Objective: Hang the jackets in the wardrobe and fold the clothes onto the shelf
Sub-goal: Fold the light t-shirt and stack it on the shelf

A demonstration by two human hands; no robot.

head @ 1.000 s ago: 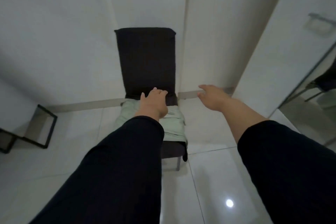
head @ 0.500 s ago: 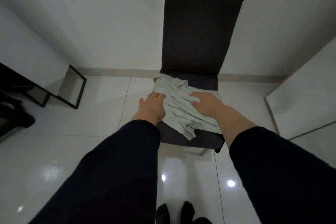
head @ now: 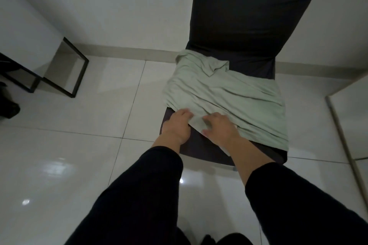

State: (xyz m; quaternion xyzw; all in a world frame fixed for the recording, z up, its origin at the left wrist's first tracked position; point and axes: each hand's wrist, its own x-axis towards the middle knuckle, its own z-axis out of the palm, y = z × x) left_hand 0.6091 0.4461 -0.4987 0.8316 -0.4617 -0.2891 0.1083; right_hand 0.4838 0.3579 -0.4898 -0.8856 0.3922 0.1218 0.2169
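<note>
A pale green shirt (head: pixel 229 95) lies crumpled across the seat of a black chair (head: pixel 249 16), its collar toward the backrest. My left hand (head: pixel 177 127) grips the shirt's near left edge, fingers curled under the cloth. Beside it, my right hand (head: pixel 219 127) pinches the same near edge from above. Both hands sit close together at the seat's front left corner. Both arms wear dark sleeves.
White glossy tiles cover the floor (head: pixel 69 155). A black metal frame of a low table (head: pixel 75 77) stands at the left by the wall. A pale panel edge (head: pixel 342 135) runs down the right side. Dark shoes show at the bottom edge.
The view has tilted down and closed in on the chair. Both hands slid from the shirt's middle to its near edge and closed on the cloth.
</note>
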